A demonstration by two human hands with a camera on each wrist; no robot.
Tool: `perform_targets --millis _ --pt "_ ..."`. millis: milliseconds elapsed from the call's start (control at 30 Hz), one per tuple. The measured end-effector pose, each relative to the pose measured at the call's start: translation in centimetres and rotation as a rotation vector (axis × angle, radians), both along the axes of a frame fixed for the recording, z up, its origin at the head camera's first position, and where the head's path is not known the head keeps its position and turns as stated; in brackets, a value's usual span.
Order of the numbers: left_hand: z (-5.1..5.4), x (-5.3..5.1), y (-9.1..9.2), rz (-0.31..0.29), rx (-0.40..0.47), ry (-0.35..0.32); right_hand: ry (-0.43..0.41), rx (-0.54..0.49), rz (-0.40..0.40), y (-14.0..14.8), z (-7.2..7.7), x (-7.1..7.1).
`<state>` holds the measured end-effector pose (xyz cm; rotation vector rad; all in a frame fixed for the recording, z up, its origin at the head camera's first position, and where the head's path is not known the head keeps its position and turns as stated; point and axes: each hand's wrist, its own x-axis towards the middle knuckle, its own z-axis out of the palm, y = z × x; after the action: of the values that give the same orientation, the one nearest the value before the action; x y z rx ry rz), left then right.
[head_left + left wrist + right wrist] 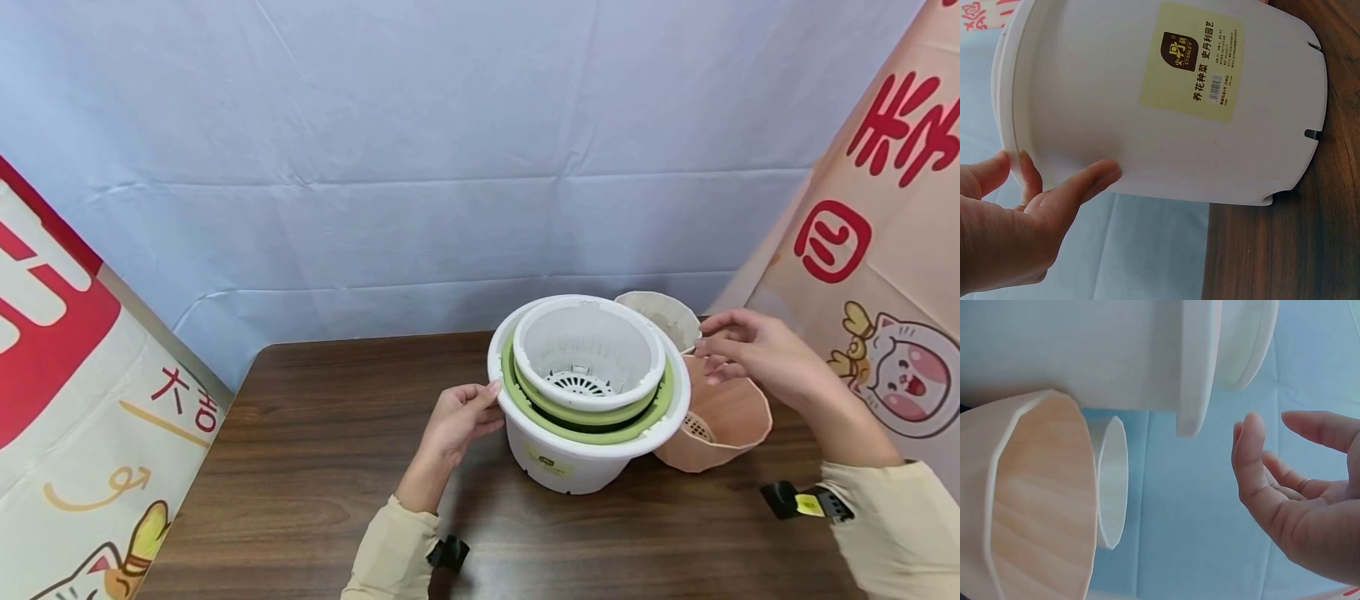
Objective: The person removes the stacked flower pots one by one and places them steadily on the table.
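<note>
A large white pot (577, 468) holds a green pot (600, 435) and a smaller white pot (588, 350) nested inside it. My left hand (459, 423) pinches the large pot's rim at its left side, thumb on top. In the left wrist view, that hand (1029, 219) is at the rim of the white pot (1179, 150), which bears a yellow label (1192, 59). My right hand (757, 350) is above the pink pot (731, 408), right of the nested pots, holding nothing. The right wrist view shows this hand (1297, 494) with fingers loosely bent, apart from the pots.
Behind the pink pot stands a small cream pot (660, 312). The pots stand at the right part of a dark wooden table (337, 450). A pale blue cloth (375, 167) hangs behind it, with printed banners (892, 275) at both sides.
</note>
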<state>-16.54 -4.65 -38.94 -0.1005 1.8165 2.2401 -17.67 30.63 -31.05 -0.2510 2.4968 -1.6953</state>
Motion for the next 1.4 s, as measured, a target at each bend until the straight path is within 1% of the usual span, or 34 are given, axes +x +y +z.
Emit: perform_targets --millis 133,533,633,833,1133,1400 --pt "0.1 0.1 0.0 0.001 0.002 0.002 -0.002 -0.026 0.018 -0.6 0.2 -0.1" --pt "0.1 0.0 0.0 0.0 0.003 0.003 -0.014 -0.029 0.049 -2.2 0.6 0.0" --pt "0.0 0.0 0.0 0.001 0.001 0.003 -0.028 -0.023 0.044 -2.6 0.6 0.0" --pt "0.0 0.0 0.0 0.003 0.003 0.004 -0.038 -0.029 0.067 -3.2 0.5 0.1" --pt "0.1 0.1 0.0 -0.003 0.007 0.004 -0.028 -0.032 0.086 -3.2 -0.3 0.3" --pt "0.1 0.1 0.0 -0.005 0.008 0.007 -0.05 -0.03 0.081 -3.7 -0.2 0.1"
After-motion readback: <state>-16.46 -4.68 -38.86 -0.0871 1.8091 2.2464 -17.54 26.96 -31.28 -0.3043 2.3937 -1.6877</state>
